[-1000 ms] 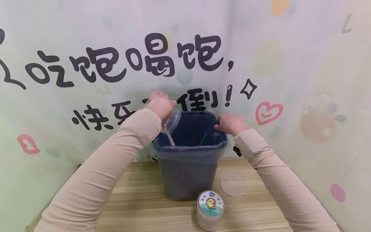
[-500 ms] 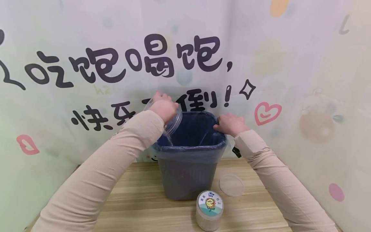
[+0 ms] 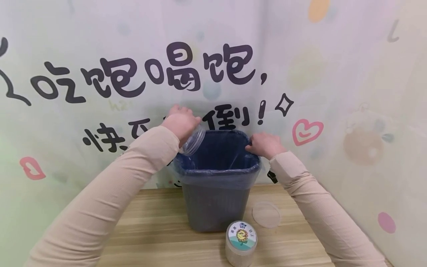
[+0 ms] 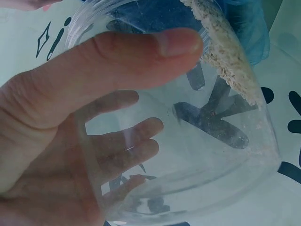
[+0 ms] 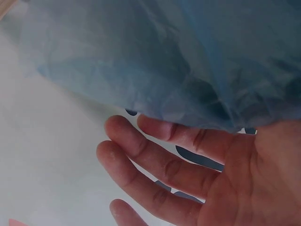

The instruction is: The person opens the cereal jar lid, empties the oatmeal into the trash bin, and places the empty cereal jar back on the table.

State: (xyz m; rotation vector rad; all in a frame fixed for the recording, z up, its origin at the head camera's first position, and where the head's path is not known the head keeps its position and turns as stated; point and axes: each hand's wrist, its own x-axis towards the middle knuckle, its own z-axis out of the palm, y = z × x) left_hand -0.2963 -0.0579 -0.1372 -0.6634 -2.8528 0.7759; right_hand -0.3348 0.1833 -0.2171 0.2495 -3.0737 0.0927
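My left hand [image 3: 181, 124] holds a clear plastic jar [image 4: 225, 174] tipped on its side, mouth toward the bin. The left wrist view shows thumb and fingers around its wall and pale, small grains [image 4: 230, 75] lying along one side near the mouth. A dark blue-grey trash bin [image 3: 217, 204], lined with a thin bluish bag [image 5: 117, 61], stands upright below the jar's mouth. At the bin's right rim my right hand [image 3: 265, 144] grips the edge. In the right wrist view its fingers are bent loosely beside the bag's outside, and the thumb is hidden.
A lidded jar [image 3: 241, 246] with a sunflower label stands in front of the bin on the wooden table [image 3: 146, 222]. A clear round lid [image 3: 267, 214] lies flat to the bin's right. A printed backdrop [image 3: 300, 55] rises close behind the bin.
The stream of grains falling from the jar into the bin thinned and no longer shows in the head view. My left hand shifted slightly left with the jar. The right hand stayed at the rim.
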